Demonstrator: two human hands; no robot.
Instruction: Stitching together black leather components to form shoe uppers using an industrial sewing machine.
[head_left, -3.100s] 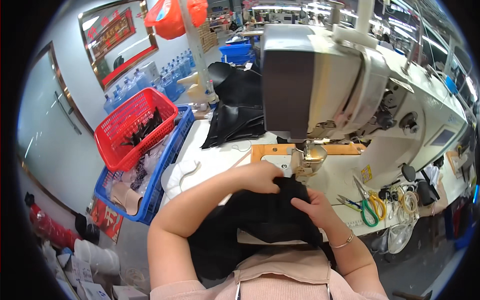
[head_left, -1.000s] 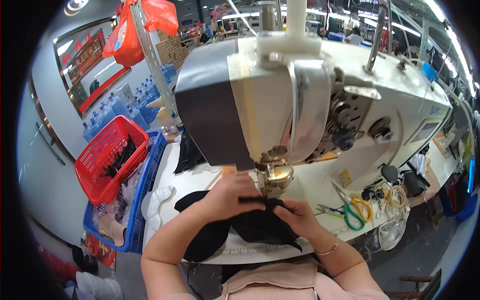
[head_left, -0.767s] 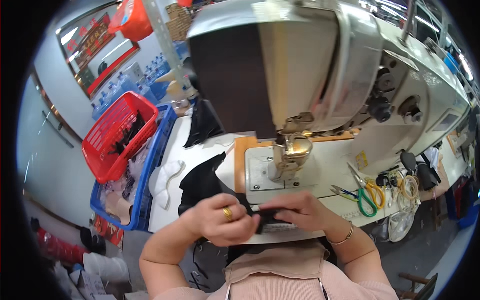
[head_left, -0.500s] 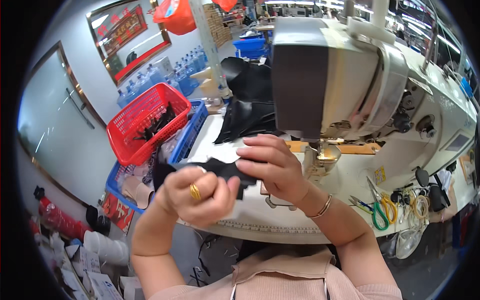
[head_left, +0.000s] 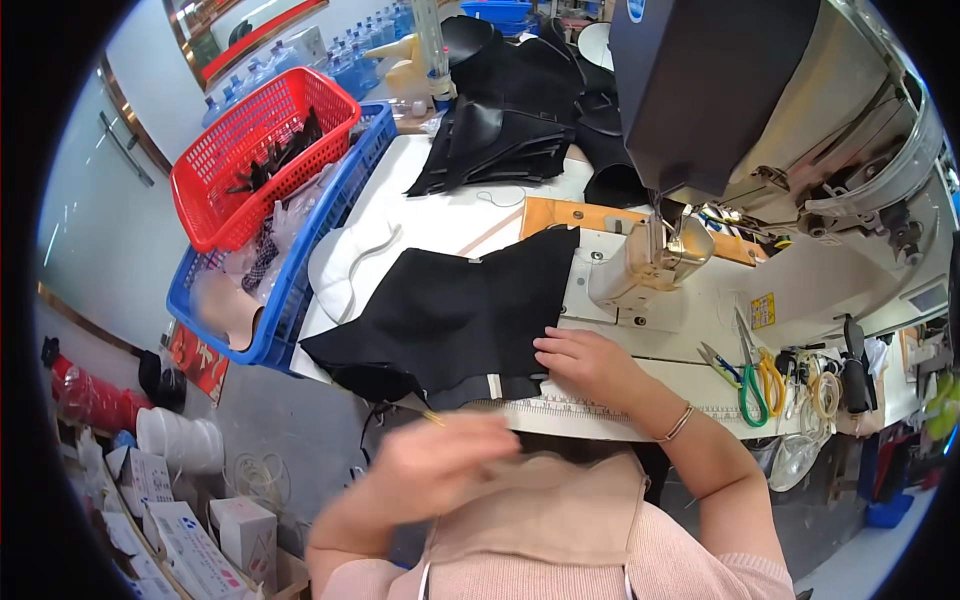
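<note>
Two hands: the right hand (head_left: 592,372), loosely extended, pinching nothing, seemingly steadies black fabric (head_left: 455,315) at its left; left hand (head_left: 440,465) blurred, grip unclear. Shifting the fabric would need pinching.

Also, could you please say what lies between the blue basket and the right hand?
The head view shows black fabric by the right hand and a curved white piece by the blue basket.

- Sewing workshop, as seen from where I stand.
- Evidence: industrial sewing machine (head_left: 860,125); black fabric piece (head_left: 450,310) on white worktable (head_left: 470,215).
- Ruler strip (head_left: 530,406) along table edge; green-handled scissors (head_left: 752,398).
- Farther back: stacked black panels (head_left: 495,150).
</note>
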